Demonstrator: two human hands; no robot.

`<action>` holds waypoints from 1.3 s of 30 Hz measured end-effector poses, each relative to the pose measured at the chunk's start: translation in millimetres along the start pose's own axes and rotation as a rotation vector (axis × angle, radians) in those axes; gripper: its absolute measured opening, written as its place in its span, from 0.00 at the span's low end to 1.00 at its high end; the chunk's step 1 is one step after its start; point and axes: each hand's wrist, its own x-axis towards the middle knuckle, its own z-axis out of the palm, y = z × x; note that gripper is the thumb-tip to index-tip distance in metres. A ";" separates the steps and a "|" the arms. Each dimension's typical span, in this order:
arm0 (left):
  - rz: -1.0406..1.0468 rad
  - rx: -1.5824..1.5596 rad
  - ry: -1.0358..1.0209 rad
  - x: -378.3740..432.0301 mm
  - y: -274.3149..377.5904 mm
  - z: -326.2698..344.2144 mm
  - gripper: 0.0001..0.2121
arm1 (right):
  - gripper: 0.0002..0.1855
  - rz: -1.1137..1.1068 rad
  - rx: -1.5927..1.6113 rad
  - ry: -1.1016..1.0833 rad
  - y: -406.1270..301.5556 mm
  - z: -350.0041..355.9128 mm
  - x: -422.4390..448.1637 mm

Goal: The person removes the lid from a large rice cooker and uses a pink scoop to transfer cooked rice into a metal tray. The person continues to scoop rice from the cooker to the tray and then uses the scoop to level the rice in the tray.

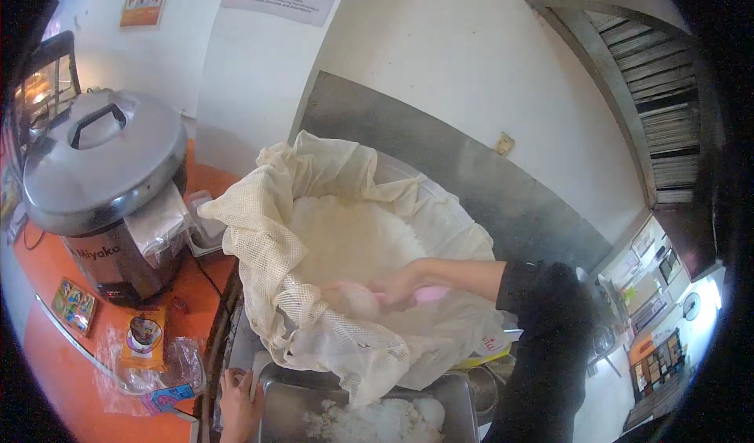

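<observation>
A large cloth-lined pot or tub (271, 254) holds a mound of white cooked rice (353, 234), with steam over it. My right hand (400, 284) reaches in from the right, closed around the handle of a pink rice paddle (430, 294); its blade is partly hidden by rice near the front of the mound. Below the cloth, a metal tray (274, 384) has clumps of white rice (383, 422) in it. My left hand (238, 399) is at the tray's left edge, its fingers bent by the rim; whether it grips the rim I cannot tell.
A big Miyako rice cooker (106, 160) with a metal lid stands left on an orange counter (188, 319). Near it are an orange packet (144, 340), clear plastic wrapping (182, 360) and a white container (206, 222). A metal pot (484, 387) sits right of the tray.
</observation>
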 end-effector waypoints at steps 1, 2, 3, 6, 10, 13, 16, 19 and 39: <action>0.009 -0.003 0.001 -0.6 -0.8 1.7 0.15 | 0.09 0.003 0.002 0.009 4.9 -1.1 -4.0; 0.033 0.013 0.027 -0.3 -3.3 2.5 0.14 | 0.07 -0.022 0.068 -0.008 0.3 -2.4 -12.4; 0.059 0.028 0.051 0.1 -4.4 3.4 0.14 | 0.07 -0.047 0.135 -0.023 -4.0 -2.7 -22.3; 0.045 0.021 0.025 -0.6 -2.3 2.3 0.14 | 0.08 -0.038 0.240 0.108 -7.0 7.3 -64.5; 0.120 0.020 0.039 0.0 -7.1 6.8 0.15 | 0.09 -0.043 0.449 0.189 17.0 17.7 -135.1; 0.116 0.115 0.126 -2.0 -27.1 20.4 0.15 | 0.09 -0.101 0.740 0.428 10.5 79.6 -195.1; 0.061 0.069 0.003 3.2 -4.3 7.2 0.14 | 0.06 -0.115 0.974 0.624 33.7 158.5 -225.0; 0.040 0.015 -0.002 -0.6 -4.4 9.1 0.15 | 0.15 0.049 0.986 0.844 68.1 245.5 -202.9; 0.068 0.132 -0.026 -1.7 -20.6 10.5 0.16 | 0.25 -0.030 0.237 1.476 47.8 166.9 -210.8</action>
